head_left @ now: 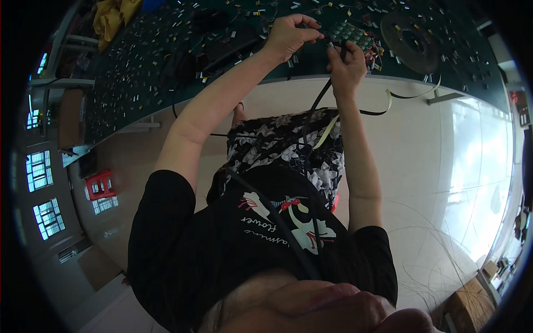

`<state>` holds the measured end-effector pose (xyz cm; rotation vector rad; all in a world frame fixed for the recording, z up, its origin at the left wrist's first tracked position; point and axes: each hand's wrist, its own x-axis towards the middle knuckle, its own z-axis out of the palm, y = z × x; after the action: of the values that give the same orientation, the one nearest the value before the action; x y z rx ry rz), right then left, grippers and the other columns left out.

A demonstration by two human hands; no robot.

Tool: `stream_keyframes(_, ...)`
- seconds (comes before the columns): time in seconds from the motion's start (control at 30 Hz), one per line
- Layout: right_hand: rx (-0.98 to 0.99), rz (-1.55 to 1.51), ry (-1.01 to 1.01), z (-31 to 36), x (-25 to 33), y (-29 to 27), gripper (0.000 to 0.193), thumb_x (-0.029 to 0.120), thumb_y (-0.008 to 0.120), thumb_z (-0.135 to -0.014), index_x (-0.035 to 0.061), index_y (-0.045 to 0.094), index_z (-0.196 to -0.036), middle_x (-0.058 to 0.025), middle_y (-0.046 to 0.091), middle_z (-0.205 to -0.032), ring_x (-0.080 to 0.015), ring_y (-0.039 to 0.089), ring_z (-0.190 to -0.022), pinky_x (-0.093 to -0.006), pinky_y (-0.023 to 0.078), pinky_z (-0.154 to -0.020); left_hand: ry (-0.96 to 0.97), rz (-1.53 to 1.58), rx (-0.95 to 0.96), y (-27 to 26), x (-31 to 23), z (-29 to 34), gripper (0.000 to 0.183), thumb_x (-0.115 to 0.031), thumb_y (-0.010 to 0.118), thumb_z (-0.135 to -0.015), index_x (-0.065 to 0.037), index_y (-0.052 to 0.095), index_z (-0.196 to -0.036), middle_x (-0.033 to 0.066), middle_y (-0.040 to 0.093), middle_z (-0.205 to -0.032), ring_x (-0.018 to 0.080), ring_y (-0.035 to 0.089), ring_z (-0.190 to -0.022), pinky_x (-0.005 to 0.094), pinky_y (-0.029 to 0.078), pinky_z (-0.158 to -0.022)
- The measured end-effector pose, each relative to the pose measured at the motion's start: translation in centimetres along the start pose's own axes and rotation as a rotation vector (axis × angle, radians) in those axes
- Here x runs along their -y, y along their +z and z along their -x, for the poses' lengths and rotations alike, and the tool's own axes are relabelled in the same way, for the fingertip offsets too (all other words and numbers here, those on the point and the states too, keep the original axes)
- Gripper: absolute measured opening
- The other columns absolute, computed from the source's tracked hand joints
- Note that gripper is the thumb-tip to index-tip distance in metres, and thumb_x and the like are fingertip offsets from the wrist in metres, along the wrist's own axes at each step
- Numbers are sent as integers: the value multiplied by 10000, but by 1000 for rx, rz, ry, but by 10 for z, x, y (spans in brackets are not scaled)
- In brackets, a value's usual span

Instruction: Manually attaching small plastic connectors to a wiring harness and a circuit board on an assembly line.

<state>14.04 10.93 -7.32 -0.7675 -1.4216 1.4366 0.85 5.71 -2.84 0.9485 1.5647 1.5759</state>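
My left hand [290, 39] is over the near edge of the green table, thumb and forefinger closed in a pinch; whatever is between them is too small to make out. Just to its right, my right hand [348, 65] has its fingers closed round the end of a narrow black strip [319, 95], which hangs down toward my lap. Beyond the right hand lies a cluster of small green circuit boards [355, 36] with fine wires. Farther right, a flat reel [392, 39] rests on the table, and a black strip with pale backing [387, 100] trails from it over the edge.
Many small silvery cylindrical parts with wires [139, 66] are scattered across the green table. Dark items [230, 47] lie left of my hands, and a yellow cloth or bag [111, 22] is at the far left. A red stool [100, 185] stands on the floor.
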Motion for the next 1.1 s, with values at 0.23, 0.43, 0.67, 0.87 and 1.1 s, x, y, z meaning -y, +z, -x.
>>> stream_keyframes(0.23,-32,-195,126,1,0,1,390,26,626,-701,-76,426,-1020,-100,607,-737,-77,478,-456,-188,373,-408,-83,227,-77,5,3,-1,229,5,602,-709,-9,516,-920,130,614,-802,121,576,-658,188,454,-557)
stream_keyframes(0.43,-22,-276,154,1,2,3,413,3,622,-697,-84,409,-1039,-93,598,-722,-78,473,-451,-187,363,-400,-207,543,-146,6,15,-7,255,38,579,-701,-7,500,-939,131,590,-796,163,584,-706,197,463,-525)
stream_keyframes(0.67,-48,-314,278,1,-3,-2,417,18,621,-700,-91,404,-1039,-89,584,-680,-84,461,-429,-192,337,-377,-272,751,-185,4,19,-10,268,56,553,-692,6,492,-948,97,531,-773,182,591,-694,201,456,-474)
stream_keyframes(0.87,67,85,174,4,4,-7,391,85,599,-731,-74,419,-1039,-92,592,-654,-103,508,-450,-216,371,-394,-127,397,1,3,-13,11,292,3,537,-718,8,483,-1005,127,558,-795,173,579,-747,207,481,-595)
stream_keyframes(1.1,120,63,66,17,22,-22,392,51,556,-755,-65,383,-1086,-102,610,-754,-104,545,-524,-208,432,-486,-172,380,240,-9,-30,34,332,-22,379,-788,52,431,-1107,103,542,-832,244,557,-919,294,448,-822)
